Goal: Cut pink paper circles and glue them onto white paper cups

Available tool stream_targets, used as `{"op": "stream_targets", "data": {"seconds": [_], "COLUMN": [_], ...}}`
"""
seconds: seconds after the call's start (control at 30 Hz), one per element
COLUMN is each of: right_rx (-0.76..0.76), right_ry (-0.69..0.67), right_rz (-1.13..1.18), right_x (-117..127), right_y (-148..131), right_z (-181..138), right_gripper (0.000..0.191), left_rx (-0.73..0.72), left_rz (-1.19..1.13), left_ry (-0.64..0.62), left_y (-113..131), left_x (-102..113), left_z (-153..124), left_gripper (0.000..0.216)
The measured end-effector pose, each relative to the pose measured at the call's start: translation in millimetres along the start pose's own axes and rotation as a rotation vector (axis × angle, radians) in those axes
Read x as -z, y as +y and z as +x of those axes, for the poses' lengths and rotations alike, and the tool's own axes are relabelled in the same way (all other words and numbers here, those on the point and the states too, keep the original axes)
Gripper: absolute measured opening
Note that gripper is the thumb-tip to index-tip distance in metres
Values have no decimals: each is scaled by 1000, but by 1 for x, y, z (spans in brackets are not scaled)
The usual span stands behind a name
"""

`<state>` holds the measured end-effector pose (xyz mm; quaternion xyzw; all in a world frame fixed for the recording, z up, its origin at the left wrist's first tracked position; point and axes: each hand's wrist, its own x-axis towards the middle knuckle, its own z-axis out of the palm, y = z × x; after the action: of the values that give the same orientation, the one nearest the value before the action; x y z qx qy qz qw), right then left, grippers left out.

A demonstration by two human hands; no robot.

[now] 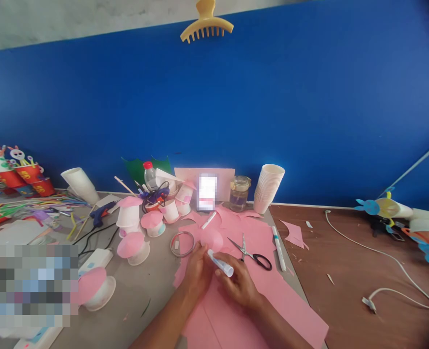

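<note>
My left hand (196, 269) is closed on the near edge of a round pink paper piece (212, 239), holding it above pink paper sheets (265, 300). My right hand (239, 283) grips a pale, translucent-barrelled marker pen (223, 265). The pen slants toward the pink piece; whether its tip touches cannot be made out. Open scissors (254, 257) with black handles lie just right of the hands. To the left is a roll of tape (182, 243). A white marker (279, 248) with a teal band rests at the right.
White paper cups with pink tops (132, 246) stand on the left, near a glue gun (100, 213). Behind the sheets are a lit phone (207, 191), a glass jar (239, 193) and stacked paper cups (268, 189). A white cable (381, 249) crosses the brown table.
</note>
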<state>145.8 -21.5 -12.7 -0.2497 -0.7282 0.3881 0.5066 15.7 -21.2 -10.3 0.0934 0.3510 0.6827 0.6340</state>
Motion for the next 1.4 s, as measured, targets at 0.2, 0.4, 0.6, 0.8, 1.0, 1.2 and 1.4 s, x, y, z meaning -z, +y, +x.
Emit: {"op": "stream_targets", "data": {"seconds": [0.2, 0.4, 0.6, 0.8, 1.0, 1.2, 1.4], "right_rx": [38, 50, 6, 25, -5, 35, 24], "right_ry": [-56, -50, 15, 68, 91, 134, 193], "right_rz": [-131, -256, -357, -432, -395, -335, -264], "right_x": [1, 1, 2, 2, 2, 2, 2], "right_y": [0, 1, 2, 4, 4, 5, 5], "right_z": [3, 5, 5, 6, 6, 5, 3], "right_gripper": [34, 33, 29, 27, 31, 29, 28], "left_rx": [18, 37, 20, 31, -2, -13, -9], "left_rz": [-5, -13, -46, -57, -61, -54, -43], "left_ry": [-25, -29, -70, -95, -75, -63, -69], "left_y": [0, 0, -1, -3, -3, -6, -4], "left_x": [-1, -6, -5, -2, -4, 1, 1], "left_z": [-2, -4, 1, 6, 3, 5, 3], "left_gripper": [26, 27, 25, 22, 22, 24, 27]}}
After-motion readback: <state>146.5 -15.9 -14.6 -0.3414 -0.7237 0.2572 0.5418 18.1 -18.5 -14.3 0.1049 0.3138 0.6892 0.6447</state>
